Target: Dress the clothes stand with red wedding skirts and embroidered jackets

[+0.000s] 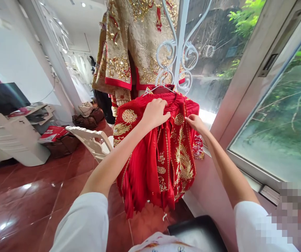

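A red pleated skirt with gold embroidered panels hangs in front of me. Behind its top edge shows the collar of another red garment on a wire hanger. My left hand is closed over the skirt's upper part, fingers bent on the fabric and thumb to the right. With thumb and fingers, my right hand pinches the beaded edge of the right panel, beside a round gold motif. The left fingertips' exact hold on the cloth is partly hidden.
A white scrolled metal rack bears the hanger. Behind hangs a beige-gold sequined jacket. A white chair stands left, a black-topped stool below. A window flanks the right; a desk stands far left.
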`<state>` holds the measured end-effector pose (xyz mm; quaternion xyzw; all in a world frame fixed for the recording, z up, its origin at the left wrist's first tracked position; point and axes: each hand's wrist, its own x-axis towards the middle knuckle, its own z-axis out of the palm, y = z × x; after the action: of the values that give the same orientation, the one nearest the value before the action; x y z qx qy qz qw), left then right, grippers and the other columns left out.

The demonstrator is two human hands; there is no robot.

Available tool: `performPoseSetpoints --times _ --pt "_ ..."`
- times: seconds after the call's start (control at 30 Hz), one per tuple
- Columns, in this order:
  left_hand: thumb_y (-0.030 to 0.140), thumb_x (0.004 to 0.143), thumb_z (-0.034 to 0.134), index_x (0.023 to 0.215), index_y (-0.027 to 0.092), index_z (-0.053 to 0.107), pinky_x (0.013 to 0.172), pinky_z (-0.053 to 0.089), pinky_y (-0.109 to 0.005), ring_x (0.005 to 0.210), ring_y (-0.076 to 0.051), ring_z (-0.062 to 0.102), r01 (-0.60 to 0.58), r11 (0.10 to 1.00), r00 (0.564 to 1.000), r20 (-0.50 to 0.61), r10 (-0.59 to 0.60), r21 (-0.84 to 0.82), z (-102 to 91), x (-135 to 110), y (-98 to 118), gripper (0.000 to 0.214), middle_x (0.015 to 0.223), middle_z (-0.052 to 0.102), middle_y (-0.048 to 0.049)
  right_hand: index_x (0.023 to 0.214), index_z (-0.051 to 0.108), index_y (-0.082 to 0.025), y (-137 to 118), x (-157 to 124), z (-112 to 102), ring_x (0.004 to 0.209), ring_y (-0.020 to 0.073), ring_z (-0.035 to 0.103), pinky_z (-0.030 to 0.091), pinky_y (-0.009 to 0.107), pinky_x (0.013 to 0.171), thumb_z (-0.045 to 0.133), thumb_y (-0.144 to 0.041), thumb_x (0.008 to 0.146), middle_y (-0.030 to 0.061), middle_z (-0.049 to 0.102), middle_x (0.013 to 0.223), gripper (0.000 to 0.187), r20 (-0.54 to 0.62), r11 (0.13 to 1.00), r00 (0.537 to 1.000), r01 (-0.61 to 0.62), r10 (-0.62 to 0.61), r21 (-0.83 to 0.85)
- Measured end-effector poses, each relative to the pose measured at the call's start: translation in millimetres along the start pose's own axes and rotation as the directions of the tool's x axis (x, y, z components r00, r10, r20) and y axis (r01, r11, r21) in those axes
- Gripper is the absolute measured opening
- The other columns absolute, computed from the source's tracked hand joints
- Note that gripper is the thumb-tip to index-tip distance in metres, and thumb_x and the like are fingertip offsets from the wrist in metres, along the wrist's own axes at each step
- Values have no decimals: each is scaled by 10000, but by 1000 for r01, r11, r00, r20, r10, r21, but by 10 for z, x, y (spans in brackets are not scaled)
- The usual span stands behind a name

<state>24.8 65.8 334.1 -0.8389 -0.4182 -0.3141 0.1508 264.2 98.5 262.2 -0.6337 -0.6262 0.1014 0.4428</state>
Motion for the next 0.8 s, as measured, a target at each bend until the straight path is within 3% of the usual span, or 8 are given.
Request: performPoseSetpoints --times 0.17,0.27,0.33,0.4,0.5,0.6,0.7,0.8 --pt "457 844 479 1097 61 513 833 435 -388 996 -308 577 104 995 988 117 -104 11 418 313 266 471 1052 612 -198 741 393 -214 116 85 -297 559 123 413 332 256 535 519 -351 756 -36 464 610 187 -93 966 990 121 -102 230" --pt "544 823 474 1097 56 509 783 451 -386 936 -327 611 135 991 982 140 -131 -20 516 352 244 560 981 639 -208 778 422 -213 117 351 -602 604 131 430 366 281 597 524 -316 768 -19 494 660 145 -274 962 939 245 -206 119" --pt "576 805 477 1049 71 542 783 451 -381 932 -330 616 141 990 981 137 -136 -26 532 338 202 564 962 648 -204 761 434 -211 99 533 -682 632 132 432 380 292 639 555 -297 761 -17 499 670 148 -322 959 912 280 -254 37" --pt "584 787 494 1023 80 563 794 443 -384 929 -331 617 139 990 982 131 -135 -19 524 308 157 560 951 652 -201 744 424 -214 77 649 -661 593 127 418 382 284 603 569 -296 759 -35 474 611 167 -268 969 946 220 -184 110" --pt "608 769 498 954 103 595 764 430 -370 880 -316 619 140 989 984 119 -133 -50 445 258 76 547 899 656 -172 738 409 -216 39 678 -653 503 113 400 363 258 509 583 -326 757 -60 441 539 206 -65 925 997 70 -49 374" --pt "650 802 400 761 147 601 663 390 -303 740 -230 595 99 972 994 66 -87 -213 274 230 -5 543 763 636 -87 761 473 -201 -21 650 -830 534 117 472 404 267 539 614 -372 743 -23 530 605 222 106 854 987 47 -119 517" --pt "615 849 332 603 160 538 558 303 -266 561 -137 490 -11 928 1000 -1 12 -371 145 231 -56 556 588 537 -13 809 556 -180 -62 629 -914 603 125 523 433 282 610 562 -427 800 13 593 669 247 100 861 978 109 -182 497" --pt "577 860 346 555 162 517 534 275 -268 518 -121 453 -42 917 999 -27 34 -396 202 234 -95 543 532 495 3 814 604 -165 -9 535 -642 675 128 535 444 275 647 453 -450 886 27 620 695 330 11 907 972 216 -236 362"
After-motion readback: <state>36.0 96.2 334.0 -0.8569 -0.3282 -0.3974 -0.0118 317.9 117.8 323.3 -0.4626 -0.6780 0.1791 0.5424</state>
